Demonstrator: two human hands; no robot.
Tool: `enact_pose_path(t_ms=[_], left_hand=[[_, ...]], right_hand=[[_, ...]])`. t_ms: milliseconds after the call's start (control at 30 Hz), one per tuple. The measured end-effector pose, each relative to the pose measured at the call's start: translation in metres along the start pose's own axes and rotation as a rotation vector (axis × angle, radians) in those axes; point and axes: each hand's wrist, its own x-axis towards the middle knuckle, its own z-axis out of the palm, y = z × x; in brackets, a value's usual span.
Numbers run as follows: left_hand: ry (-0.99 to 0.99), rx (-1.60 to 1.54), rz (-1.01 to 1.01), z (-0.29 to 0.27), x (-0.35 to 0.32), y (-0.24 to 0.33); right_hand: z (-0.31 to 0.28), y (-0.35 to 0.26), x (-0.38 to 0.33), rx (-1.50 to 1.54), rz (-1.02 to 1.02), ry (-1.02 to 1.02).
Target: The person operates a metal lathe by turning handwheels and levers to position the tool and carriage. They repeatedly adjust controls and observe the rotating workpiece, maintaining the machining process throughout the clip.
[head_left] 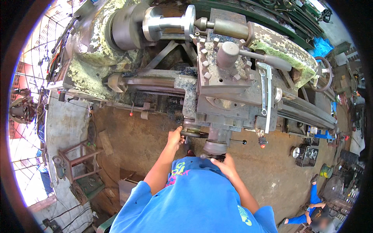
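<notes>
At a large metal lathe, my left hand [176,139] is closed around the rim of the carriage handwheel [194,134]. My right hand [225,166] is closed at the cross-slide crank handle [206,156], close to my blue shirt; some of its fingers are hidden. A shiny flanged metal workpiece [171,22] is held between the chuck [126,27], which looks blurred, and the pointed tailstock centre [202,24]. The square tool post [223,64] stands in front of the workpiece, several bolts around its top and a long clamping lever [268,60] pointing right.
A wrench [264,93] and a flat metal strip [269,101] lie on the carriage's right side. A red-tipped lever [131,110] sticks out on the left. A metal stand [83,159] is at lower left. Another person [311,211] sits low at far right, near a black crate [307,155].
</notes>
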Motion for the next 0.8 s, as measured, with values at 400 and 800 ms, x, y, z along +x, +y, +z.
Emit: enact_pose_path(t_ms=[400,800], left_hand=[[0.027,-0.029,0.08,0.003,-0.009,0.002],[0.021,0.063,0.12,0.007,-0.015,0.004]], right_hand=[[0.011,-0.042,-0.035,0.373,0.269,-0.178],[0.061,0.04,0.026,0.544,0.465,-0.447]])
